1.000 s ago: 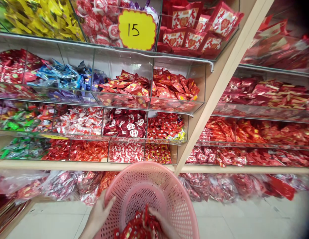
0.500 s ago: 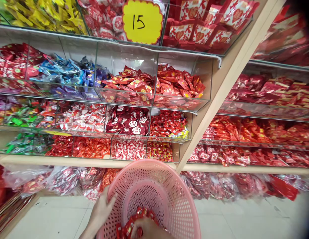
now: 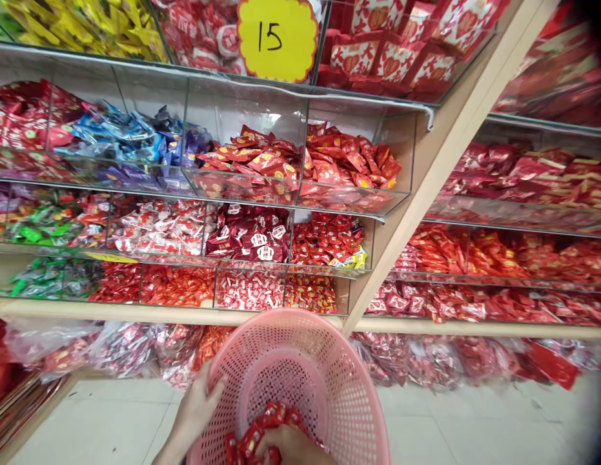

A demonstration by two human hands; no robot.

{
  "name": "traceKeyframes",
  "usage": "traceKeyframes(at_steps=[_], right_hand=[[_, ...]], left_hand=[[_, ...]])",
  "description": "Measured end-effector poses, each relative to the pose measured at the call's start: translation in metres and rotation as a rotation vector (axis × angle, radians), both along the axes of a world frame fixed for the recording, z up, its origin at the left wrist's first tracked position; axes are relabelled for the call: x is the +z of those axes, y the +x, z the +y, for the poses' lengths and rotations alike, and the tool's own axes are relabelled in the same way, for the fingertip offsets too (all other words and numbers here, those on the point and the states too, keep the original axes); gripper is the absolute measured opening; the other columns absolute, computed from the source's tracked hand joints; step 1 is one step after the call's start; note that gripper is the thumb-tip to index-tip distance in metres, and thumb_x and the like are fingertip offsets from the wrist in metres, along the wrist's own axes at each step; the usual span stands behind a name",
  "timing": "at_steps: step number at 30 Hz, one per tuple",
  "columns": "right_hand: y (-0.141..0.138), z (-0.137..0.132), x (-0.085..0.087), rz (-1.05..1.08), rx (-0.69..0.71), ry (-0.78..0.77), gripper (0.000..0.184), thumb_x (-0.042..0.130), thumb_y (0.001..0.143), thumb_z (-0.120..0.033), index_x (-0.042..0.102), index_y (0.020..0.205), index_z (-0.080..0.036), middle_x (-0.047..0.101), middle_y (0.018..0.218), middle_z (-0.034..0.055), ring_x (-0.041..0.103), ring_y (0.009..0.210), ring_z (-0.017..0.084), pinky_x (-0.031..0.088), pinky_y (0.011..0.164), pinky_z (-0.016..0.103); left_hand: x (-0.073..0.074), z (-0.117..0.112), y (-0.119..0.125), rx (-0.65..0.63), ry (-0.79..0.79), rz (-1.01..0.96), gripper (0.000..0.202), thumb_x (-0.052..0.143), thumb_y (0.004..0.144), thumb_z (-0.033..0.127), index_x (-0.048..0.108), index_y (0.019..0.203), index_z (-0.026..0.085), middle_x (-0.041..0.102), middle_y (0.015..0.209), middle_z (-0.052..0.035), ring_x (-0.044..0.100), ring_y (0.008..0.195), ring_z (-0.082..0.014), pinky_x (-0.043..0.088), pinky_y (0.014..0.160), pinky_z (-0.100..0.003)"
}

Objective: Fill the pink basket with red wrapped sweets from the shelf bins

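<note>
A pink perforated plastic basket (image 3: 329, 361) is tilted toward me at the bottom centre. My left hand (image 3: 196, 410) grips its left rim, fingers curled over the edge. Inside the basket my right hand (image 3: 290, 447) is closed around a handful of small red wrapped candies (image 3: 261, 429); only its knuckles show at the frame's bottom edge.
Tiered clear bins of wrapped sweets fill a wooden shelf unit (image 3: 421, 194) in front: red packets (image 3: 300, 161), blue ones (image 3: 126, 139), green ones (image 3: 36, 226). A yellow "15" price tag (image 3: 277, 40) hangs up top. Bagged sweets (image 3: 116, 352) lie under the lowest shelf above a pale tiled floor (image 3: 474, 426).
My right hand has closed on the red candies inside the basket and drawn lower in view. The basket and left hand stay nearly where they were; the view has tilted slightly.
</note>
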State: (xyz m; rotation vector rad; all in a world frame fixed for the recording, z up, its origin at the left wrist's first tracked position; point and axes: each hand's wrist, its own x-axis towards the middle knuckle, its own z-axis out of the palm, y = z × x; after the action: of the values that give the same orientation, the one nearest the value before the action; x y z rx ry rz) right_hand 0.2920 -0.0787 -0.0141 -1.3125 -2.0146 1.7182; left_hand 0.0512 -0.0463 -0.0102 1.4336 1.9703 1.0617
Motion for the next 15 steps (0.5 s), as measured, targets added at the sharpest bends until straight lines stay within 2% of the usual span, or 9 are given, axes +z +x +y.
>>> traceKeyframes(at_steps=[3,6,10,13,15], right_hand=[[0.009,0.006,0.023,-0.105,-0.134,-0.136,0.035,0.061,0.056,-0.012,0.068,0.089,-0.023,0.059,0.064,-0.0055,0.051,0.057,0.01,0.037,0.056,0.021],[0.018,0.02,0.035,-0.028,-0.221,-0.368,0.04,0.062,0.055,-0.014,0.059,0.095,-0.019,0.058,0.059,-0.0063,0.051,0.047,0.01,0.038,0.051,0.023],[0.033,0.034,0.025,0.134,-0.323,-0.397,0.03,0.066,0.06,-0.027,0.056,0.087,-0.018,0.062,0.062,-0.0041,0.051,0.047,0.01,0.04,0.05,0.024],[0.041,0.035,0.013,0.249,-0.328,-0.411,0.03,0.069,0.064,-0.038,0.061,0.084,-0.017,0.065,0.07,-0.0015,0.052,0.055,0.009,0.041,0.054,0.023],[0.043,0.034,0.011,0.331,-0.302,-0.459,0.03,0.068,0.066,-0.04,0.066,0.085,-0.017,0.066,0.077,0.0001,0.054,0.063,0.01,0.041,0.056,0.022]], left_hand=[[-0.002,0.0,-0.001,-0.023,-0.022,-0.022,0.055,0.053,0.069,0.053,0.058,0.111,0.016,0.069,0.109,-0.0103,0.061,0.109,-0.0272,0.047,0.094,-0.037],[-0.002,0.0,-0.002,-0.029,-0.039,-0.037,0.055,0.054,0.069,0.052,0.057,0.111,0.017,0.071,0.104,-0.0093,0.063,0.106,-0.027,0.049,0.091,-0.037],[-0.003,0.0,-0.002,-0.023,-0.028,-0.038,0.056,0.054,0.068,0.053,0.057,0.111,0.016,0.07,0.106,-0.0099,0.062,0.107,-0.0272,0.049,0.091,-0.036],[-0.004,0.0,-0.002,-0.016,-0.033,-0.037,0.058,0.053,0.068,0.054,0.056,0.112,0.016,0.069,0.11,-0.0109,0.061,0.11,-0.0274,0.048,0.093,-0.037],[-0.003,0.0,-0.002,-0.017,-0.039,-0.038,0.06,0.053,0.068,0.054,0.056,0.114,0.016,0.069,0.109,-0.0106,0.061,0.109,-0.0276,0.048,0.094,-0.037]])
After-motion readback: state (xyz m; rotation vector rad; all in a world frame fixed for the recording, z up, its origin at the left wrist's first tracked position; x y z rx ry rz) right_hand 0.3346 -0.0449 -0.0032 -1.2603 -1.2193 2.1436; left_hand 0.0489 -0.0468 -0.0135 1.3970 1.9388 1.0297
